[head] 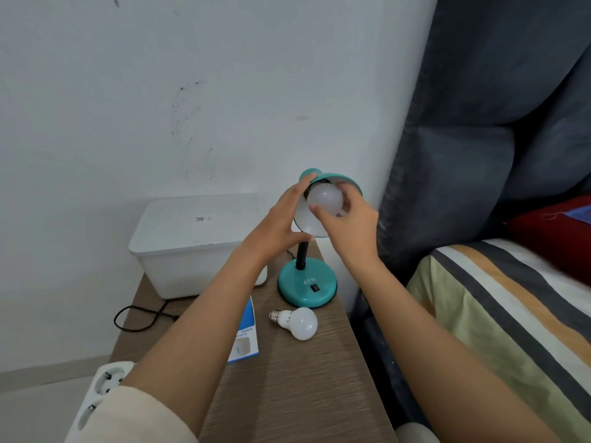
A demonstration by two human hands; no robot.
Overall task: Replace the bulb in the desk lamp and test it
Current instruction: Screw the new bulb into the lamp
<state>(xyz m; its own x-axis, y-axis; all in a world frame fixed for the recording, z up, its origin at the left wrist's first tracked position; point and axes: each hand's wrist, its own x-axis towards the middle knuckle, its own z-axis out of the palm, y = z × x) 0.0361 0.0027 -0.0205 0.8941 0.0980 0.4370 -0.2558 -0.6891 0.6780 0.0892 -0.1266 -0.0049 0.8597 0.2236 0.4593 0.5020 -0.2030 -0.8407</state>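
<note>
A teal desk lamp stands on a wooden bedside table (297,388), its round base (306,287) bearing a black switch. Its shade (339,180) is tilted up toward me. My left hand (278,225) grips the shade's left rim. My right hand (348,223) has its fingers closed around a white bulb (324,198) that sits inside the shade; its screw end is hidden. A second white bulb (295,321) lies on its side on the table in front of the base, its metal thread pointing left.
A white lidded plastic box (195,241) stands at the back left of the table. A blue and white bulb carton (244,337) lies under my left forearm. A black cord (140,316) loops left, a white power strip (102,385) sits at the front corner. A bed (499,314) adjoins on the right.
</note>
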